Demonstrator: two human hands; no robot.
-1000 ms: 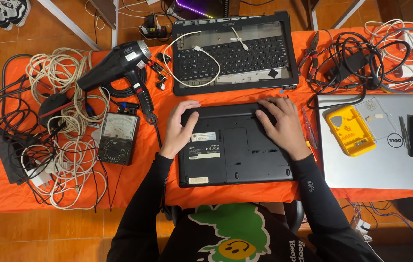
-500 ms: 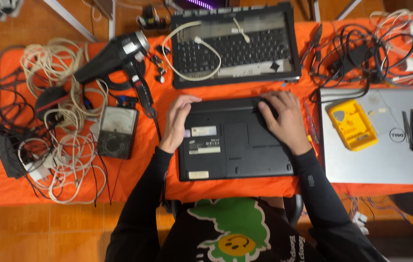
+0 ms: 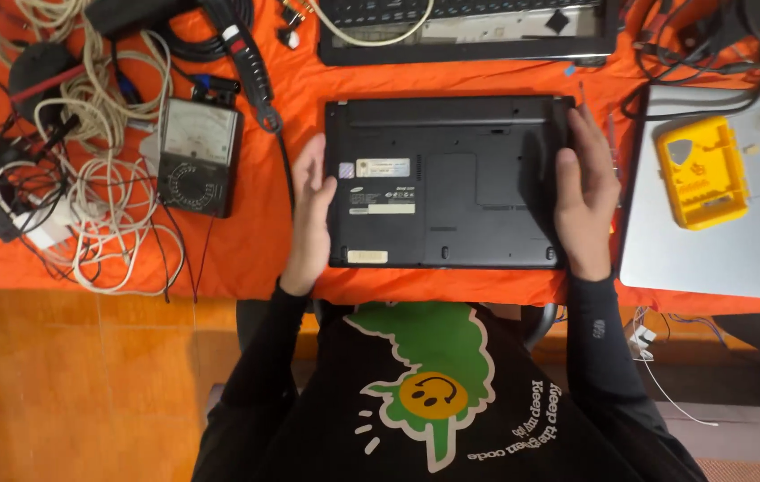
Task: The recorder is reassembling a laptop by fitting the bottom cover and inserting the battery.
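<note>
A black rectangular plastic laptop (image 3: pixel 447 183), turned underside up, is seen lying on the orange table cloth (image 3: pixel 255 241), framed by 2 hands. The left hand (image 3: pixel 309 214) is laid flat, fingers together, against its left edge; the right hand (image 3: pixel 585 201) is pressed along its right edge, fingers extended. A grey analogue meter (image 3: pixel 194 156) is placed just left.
</note>
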